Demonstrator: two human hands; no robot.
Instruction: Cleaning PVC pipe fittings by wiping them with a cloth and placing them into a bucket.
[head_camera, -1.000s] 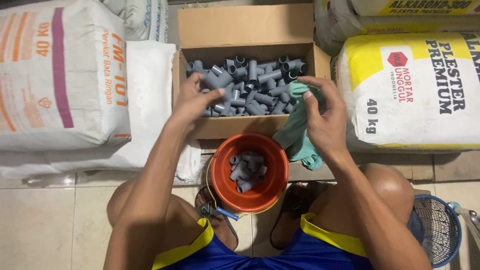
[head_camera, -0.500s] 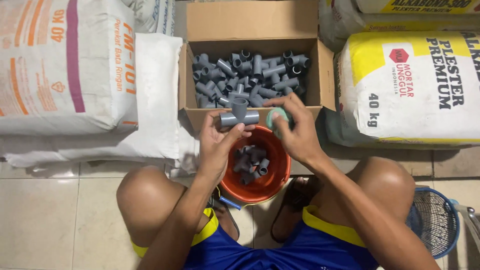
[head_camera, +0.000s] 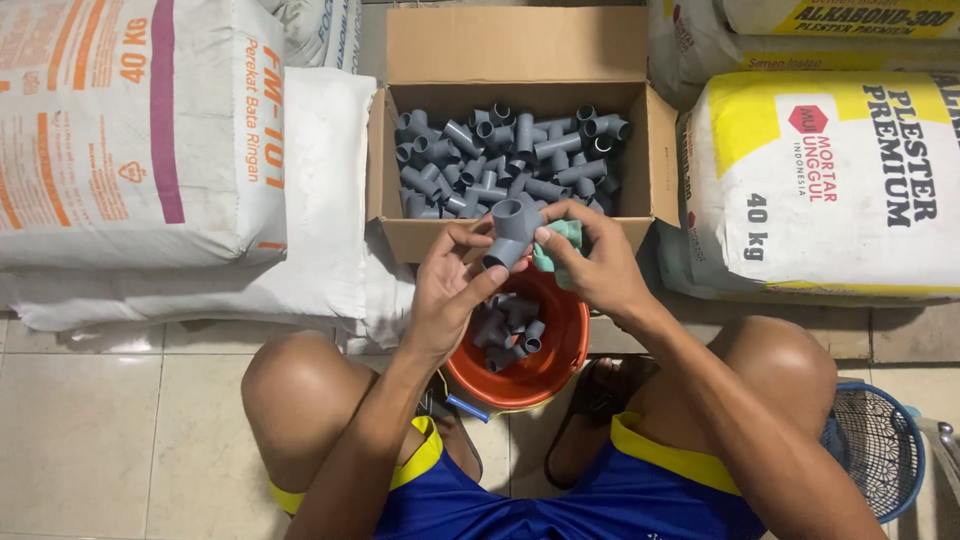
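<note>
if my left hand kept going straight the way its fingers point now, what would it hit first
Probably the near wall of the cardboard box. The left hand points up and away over the orange bucket, holding the grey pipe fitting. Depth is unclear, so it might clear the wall.

grey fitting (head_camera: 512, 228) — green cloth (head_camera: 560, 245) — orange bucket (head_camera: 560, 350)

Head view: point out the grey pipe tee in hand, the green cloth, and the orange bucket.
grey pipe tee (head_camera: 512, 232), head view, on its middle body.
green cloth (head_camera: 560, 245), head view, on the fold showing between the fingers.
orange bucket (head_camera: 572, 335), head view, on its inner right wall.
</note>
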